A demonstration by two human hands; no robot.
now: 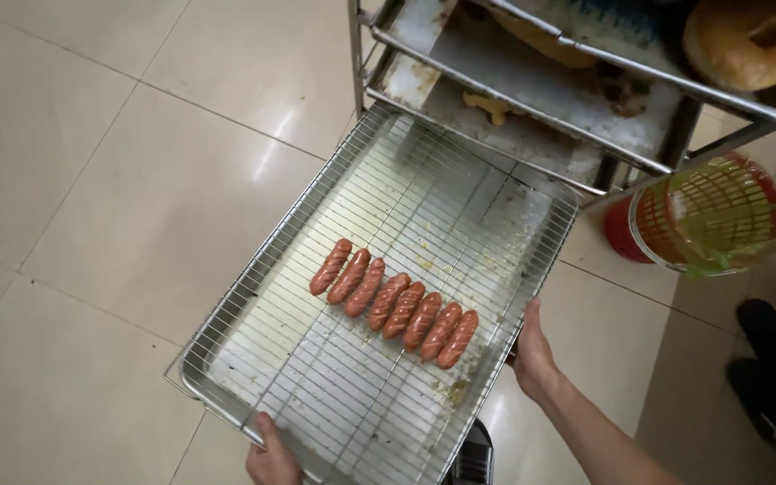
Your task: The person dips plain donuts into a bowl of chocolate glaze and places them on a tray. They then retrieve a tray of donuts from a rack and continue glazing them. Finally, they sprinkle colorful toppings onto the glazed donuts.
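Tray: metal, wire rack on top, far end entering trolley.
Sausages: eight, in a row mid-rack.
Left hand: gripping the tray's near edge.
Right hand: clasping the tray's right edge.

I counted eight scored sausages in one row on a single wire rack, set in one metal tray. Two hands gripped it, left hand and right hand. One red basket stood nearby.
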